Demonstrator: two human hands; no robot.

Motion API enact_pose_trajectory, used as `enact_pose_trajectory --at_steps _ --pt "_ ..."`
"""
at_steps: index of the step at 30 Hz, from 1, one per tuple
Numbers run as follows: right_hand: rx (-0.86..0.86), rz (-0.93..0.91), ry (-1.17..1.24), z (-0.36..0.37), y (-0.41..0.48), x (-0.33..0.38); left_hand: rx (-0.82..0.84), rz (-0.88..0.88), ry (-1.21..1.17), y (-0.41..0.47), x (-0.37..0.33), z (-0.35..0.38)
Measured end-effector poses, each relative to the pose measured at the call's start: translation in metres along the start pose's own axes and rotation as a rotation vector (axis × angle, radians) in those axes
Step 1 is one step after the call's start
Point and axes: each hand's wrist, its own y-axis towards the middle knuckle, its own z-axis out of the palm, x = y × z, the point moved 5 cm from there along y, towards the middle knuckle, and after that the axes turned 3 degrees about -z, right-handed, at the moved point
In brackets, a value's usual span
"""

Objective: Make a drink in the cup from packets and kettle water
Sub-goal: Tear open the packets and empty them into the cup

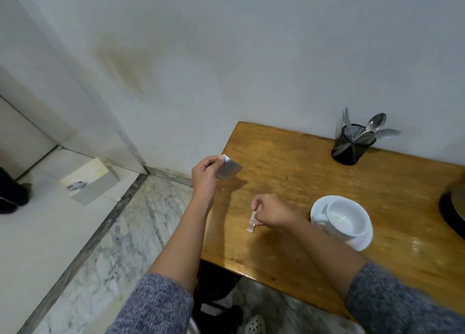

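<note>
Wooden table [327, 195] set against the wall [226, 57], its left edge and near edge both exposed; marble floor [113, 245] open to the left of it; left half of the tabletop bare, so free room there; right side more crowded.

Left hand [205, 174] raised at the table's left edge, above the far-left corner; thumb and fingers pinched shut on a silvery packet [229, 169] by its top corner; packet hangs tilted over the tabletop, not touching wood.

Right hand [270, 211] low over the table, just left of the cup [347, 219]; fingers curled closed on a small paper strip [252, 222], which sticks down from the fist toward the wood; cannot tell if it touches.

Cup white, appears empty, upright on a white saucer [362, 243]; saucer near the right hand, apart from it; well apart from the left hand and its packet.

Black mesh holder [348, 147] with spoons and forks at the back by the wall, well clear of both hands; dark round kettle base [453, 208] cut off at the right edge, beside the saucer; grey sleeves [156, 306] on both forearms.
</note>
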Motion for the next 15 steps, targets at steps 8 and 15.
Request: enact_pose_trajectory --at_steps 8,15 --pt "-0.056 -0.061 -0.175 0.014 0.023 -0.025 0.011 -0.062 0.036 -0.002 0.020 -0.002" --pt "-0.077 -0.082 0.351 -0.030 -0.006 -0.010 0.155 -0.089 0.067 -0.013 0.019 0.058"
